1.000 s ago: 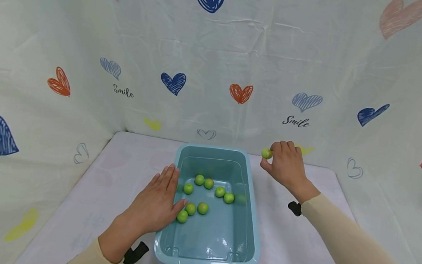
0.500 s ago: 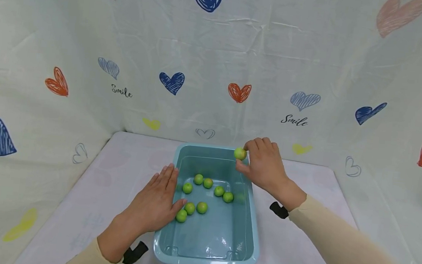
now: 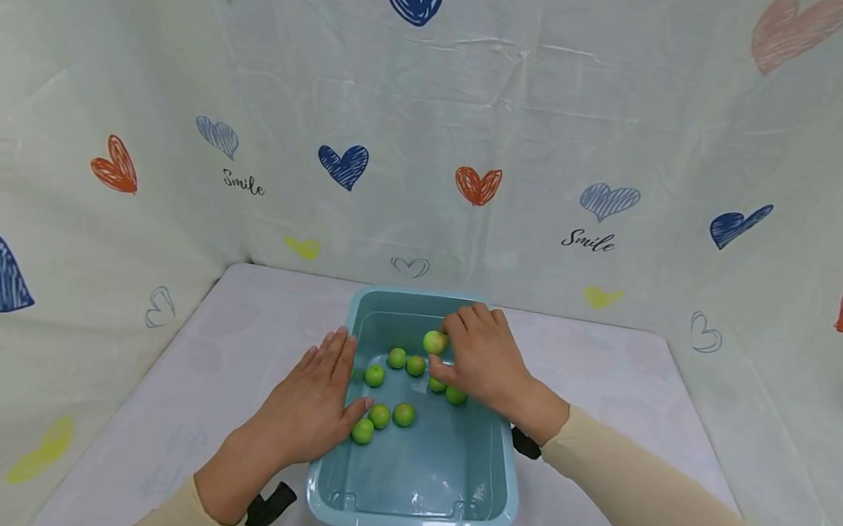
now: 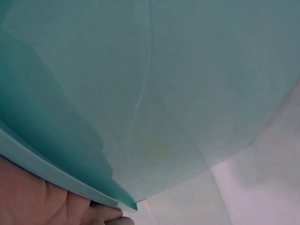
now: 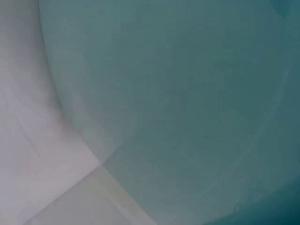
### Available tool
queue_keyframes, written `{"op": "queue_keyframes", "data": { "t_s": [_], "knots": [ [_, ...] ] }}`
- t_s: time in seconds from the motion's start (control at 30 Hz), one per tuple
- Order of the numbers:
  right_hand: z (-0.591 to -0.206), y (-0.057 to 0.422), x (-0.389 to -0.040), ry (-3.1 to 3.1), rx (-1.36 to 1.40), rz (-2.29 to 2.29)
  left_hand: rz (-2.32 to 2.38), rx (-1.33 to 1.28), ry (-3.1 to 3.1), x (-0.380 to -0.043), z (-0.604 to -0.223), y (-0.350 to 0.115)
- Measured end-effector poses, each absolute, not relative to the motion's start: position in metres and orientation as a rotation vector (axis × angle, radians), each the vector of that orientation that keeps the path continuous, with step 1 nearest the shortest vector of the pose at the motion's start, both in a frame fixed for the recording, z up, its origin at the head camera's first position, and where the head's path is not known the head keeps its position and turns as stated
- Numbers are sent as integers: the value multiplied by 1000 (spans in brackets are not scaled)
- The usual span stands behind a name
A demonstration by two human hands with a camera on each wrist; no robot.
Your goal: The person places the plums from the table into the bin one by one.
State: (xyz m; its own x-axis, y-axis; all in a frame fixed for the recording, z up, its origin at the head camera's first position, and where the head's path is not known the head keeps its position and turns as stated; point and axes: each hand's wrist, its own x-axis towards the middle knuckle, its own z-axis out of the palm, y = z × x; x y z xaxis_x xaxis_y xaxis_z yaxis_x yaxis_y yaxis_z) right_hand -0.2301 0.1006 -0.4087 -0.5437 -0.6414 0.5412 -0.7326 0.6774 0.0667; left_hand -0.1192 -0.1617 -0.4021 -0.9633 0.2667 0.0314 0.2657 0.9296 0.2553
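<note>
A blue plastic basin [image 3: 409, 524] stands in the middle of the head view, with several small round green fruits [image 3: 404, 414] on its floor. My right hand [image 3: 486, 361] reaches over the basin's far right part and pinches another green fruit [image 3: 435, 343] between thumb and fingers, above the others. Two fruits beneath it are partly hidden by this hand. My left hand [image 3: 307, 399] rests with straight fingers along the basin's left rim, its thumb over the inside. In the left wrist view part of the left hand [image 4: 37, 197] lies against the rim.
The basin sits on a table with a pale cloth [image 3: 267, 308]. Behind and beside it hangs a white curtain [image 3: 421, 96] printed with hearts. Only the basin's outer wall [image 5: 164, 93] and pale cloth fill the right wrist view.
My right hand has moved left with the green fruit, from beside the basin across its right rim to above the inside, and lower. The left hand stays in place.
</note>
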Motion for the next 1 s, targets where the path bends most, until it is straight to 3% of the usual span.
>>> {"op": "queue_keyframes", "data": {
  "t_s": [1.0],
  "knots": [
    [-422, 103, -221, -2398, 993, 244, 420, 434, 3084, -119, -402, -162]
  ]
}}
